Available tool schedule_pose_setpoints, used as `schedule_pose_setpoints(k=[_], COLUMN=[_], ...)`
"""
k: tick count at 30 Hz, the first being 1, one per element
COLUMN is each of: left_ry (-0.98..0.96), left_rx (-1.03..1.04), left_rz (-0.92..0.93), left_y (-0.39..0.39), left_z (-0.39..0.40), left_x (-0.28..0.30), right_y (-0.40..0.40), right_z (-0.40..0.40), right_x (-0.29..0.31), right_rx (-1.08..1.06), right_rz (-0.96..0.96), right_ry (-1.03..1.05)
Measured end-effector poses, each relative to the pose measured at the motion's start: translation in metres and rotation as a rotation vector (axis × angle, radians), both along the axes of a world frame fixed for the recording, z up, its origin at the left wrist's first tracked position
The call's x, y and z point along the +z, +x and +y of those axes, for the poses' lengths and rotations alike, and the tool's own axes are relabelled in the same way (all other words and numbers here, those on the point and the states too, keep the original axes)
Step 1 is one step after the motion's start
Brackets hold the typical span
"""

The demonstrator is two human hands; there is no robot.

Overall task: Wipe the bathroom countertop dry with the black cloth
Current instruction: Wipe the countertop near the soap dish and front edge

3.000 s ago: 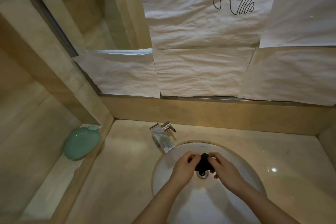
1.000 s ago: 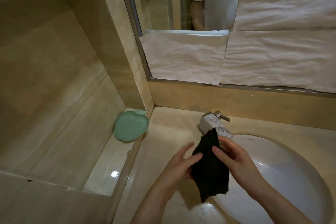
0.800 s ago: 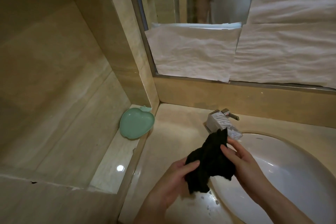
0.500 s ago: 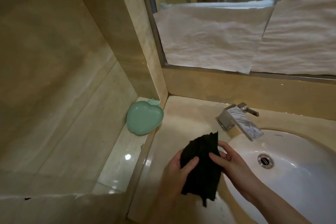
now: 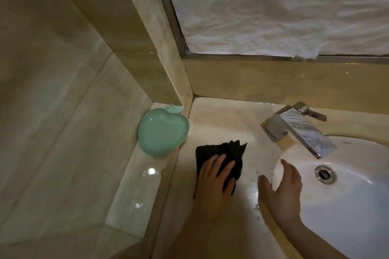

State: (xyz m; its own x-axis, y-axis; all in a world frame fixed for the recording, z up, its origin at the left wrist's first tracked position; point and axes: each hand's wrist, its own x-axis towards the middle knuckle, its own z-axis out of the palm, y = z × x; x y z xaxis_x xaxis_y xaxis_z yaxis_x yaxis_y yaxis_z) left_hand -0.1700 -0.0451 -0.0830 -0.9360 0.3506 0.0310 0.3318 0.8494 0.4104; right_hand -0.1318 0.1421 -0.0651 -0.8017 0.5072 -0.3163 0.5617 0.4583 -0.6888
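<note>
Beige countertop (image 5: 221,124), black cloth (image 5: 221,151) flat under open left hand (image 5: 214,181), right hand (image 5: 282,191) spread beside sink (image 5: 357,206)

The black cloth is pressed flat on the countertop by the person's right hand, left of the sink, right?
No: the head view shows the left hand pressing the black cloth on the countertop, left of the sink; the right hand is open at its rim.

1 view only, worn on the head. It looks forward and steeply down, close in, at the back-left corner of the countertop (image 5: 221,120). The sink (image 5: 347,206) runs off the right edge, a ledge (image 5: 134,191) fills the left, and the papered mirror (image 5: 263,10) crosses the top.
</note>
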Motion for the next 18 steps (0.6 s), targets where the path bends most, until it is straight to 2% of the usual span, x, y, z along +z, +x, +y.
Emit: schedule_pose_setpoints(k=[2,4,11,18], left_ry=[-0.064,-0.106,-0.156,-0.159], left_rx=[-0.03,0.013,0.162,0.357], left_rz=[-0.061,-0.11,-0.06,-0.003], left_y=[-0.013,-0.026,-0.1,-0.161], left_z=[0.006,0.008,0.0,0.022], left_x=[-0.01,-0.017,-0.025,-0.034], right_y=[-0.007,-0.012,-0.012,-0.02], right_z=[-0.009,-0.018,-0.031,-0.034], right_x=[-0.004,-0.009,-0.024,-0.035], right_rx=[-0.112,-0.121,-0.07,-0.126], right_rz=[-0.1,-0.184,-0.237,-0.214], right_ry=[-0.102,-0.114,0.112,0.196])
